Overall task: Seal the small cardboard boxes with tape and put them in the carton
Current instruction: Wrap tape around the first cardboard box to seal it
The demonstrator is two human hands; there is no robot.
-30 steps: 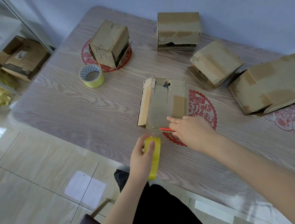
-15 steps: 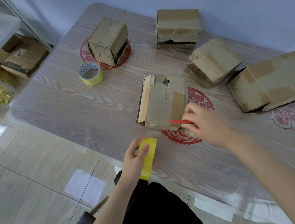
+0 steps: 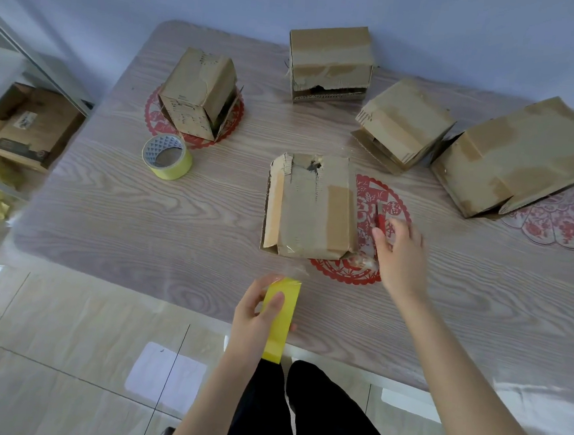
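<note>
Head view. Small cardboard box (image 3: 309, 205) flat in the middle of the wooden table (image 3: 107, 210), flaps down, shiny clear tape over the near end. Cannot see inside. Four more cardboard boxes (image 3: 199, 92) (image 3: 330, 63) (image 3: 403, 123) (image 3: 520, 156) behind it, none touching it.

Left hand (image 3: 257, 314) curled round a yellow tape roll (image 3: 279, 319) at the near table edge. Right hand (image 3: 399, 250) just right of the box, pinching a small red cutter (image 3: 380, 221). Second tape roll (image 3: 166, 156) lying flat on the left.

Red paper cutout (image 3: 369, 203) under the box, with the sign 福.
</note>
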